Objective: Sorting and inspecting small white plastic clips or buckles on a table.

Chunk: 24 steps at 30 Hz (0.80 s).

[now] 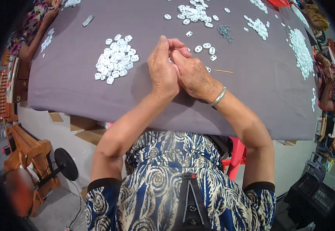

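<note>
Currently, the left hand and right hand close together on a small white piece; only a sliver shows between them, so I cannot tell which fingers pinch it or how complete it is. Left of the grip: a compact pile of white two-holed pieces, presumably the finished lot; count unclear. Just beyond and right of the grip: a few loose white pieces, probably next in line. Farther beyond: a larger heap of white ovals and a tangle of grey bits, maybe springs, both looking like unused stock. Beside the right hand: a thin wooden pick, lying free. Judgement: mid-batch, one unit in hand, plenty left.
</note>
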Each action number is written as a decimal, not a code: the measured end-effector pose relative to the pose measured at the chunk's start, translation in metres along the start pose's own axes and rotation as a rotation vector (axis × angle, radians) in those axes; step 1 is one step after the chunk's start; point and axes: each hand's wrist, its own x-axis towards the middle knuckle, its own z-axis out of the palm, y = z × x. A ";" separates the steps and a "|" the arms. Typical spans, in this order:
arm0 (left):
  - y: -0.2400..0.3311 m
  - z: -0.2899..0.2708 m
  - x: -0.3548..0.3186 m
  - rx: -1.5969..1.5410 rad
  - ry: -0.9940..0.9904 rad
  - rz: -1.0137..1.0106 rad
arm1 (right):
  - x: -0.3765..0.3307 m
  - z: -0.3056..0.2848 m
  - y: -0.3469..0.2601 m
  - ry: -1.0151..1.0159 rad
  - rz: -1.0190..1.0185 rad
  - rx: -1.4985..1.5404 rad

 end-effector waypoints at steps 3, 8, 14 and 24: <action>-0.002 -0.001 0.001 -0.003 -0.002 0.011 | 0.000 0.002 0.001 0.004 -0.035 -0.022; -0.001 -0.003 0.003 -0.064 -0.015 -0.010 | 0.001 -0.001 -0.004 -0.015 0.020 0.032; -0.001 -0.006 0.004 -0.120 0.023 -0.056 | 0.003 -0.001 -0.006 -0.043 0.034 -0.004; -0.002 -0.009 0.007 -0.090 -0.047 -0.031 | 0.007 -0.003 -0.006 0.006 0.021 -0.031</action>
